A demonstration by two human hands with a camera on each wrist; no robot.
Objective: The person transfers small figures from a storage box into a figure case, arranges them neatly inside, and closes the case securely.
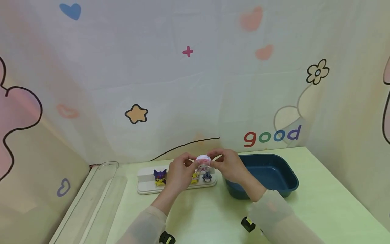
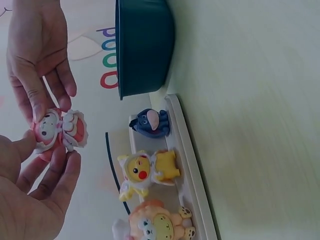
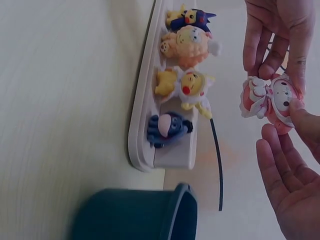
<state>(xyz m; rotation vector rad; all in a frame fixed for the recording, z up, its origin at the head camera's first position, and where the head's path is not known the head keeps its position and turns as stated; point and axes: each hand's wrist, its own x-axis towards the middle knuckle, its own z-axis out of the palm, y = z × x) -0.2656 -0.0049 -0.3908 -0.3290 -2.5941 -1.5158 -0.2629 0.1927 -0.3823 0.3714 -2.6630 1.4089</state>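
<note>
Both hands close lightly on one figure, thumb and fingers of the left hand meeting those of the right hand around a small pink-and-white hooded figurine with a frilled skirt, which we find upright in the air, touching nothing but the fingers. Below the grip lies a long white stepped stand with rounded corners. On its lower front step we count four standing figures: almost directly under the grip, a dark blue donkey-like figure with a pale muzzle; next, to the left, a yellow figure in a white cape and hood; then a peach, lion-like figure with a fluffy mane; and farthest left, a yellow figure in a pointed purple hood. To the right of the grip sits a deep, dark teal basin; well to the left lies a long, clear plastic piece, apart from the stand. We judge the arranging well advanced: four figures stand in a row, and the held one has yet to be set down. Part of the basin's floor is hidden, so we cannot say whether others are left.
</note>
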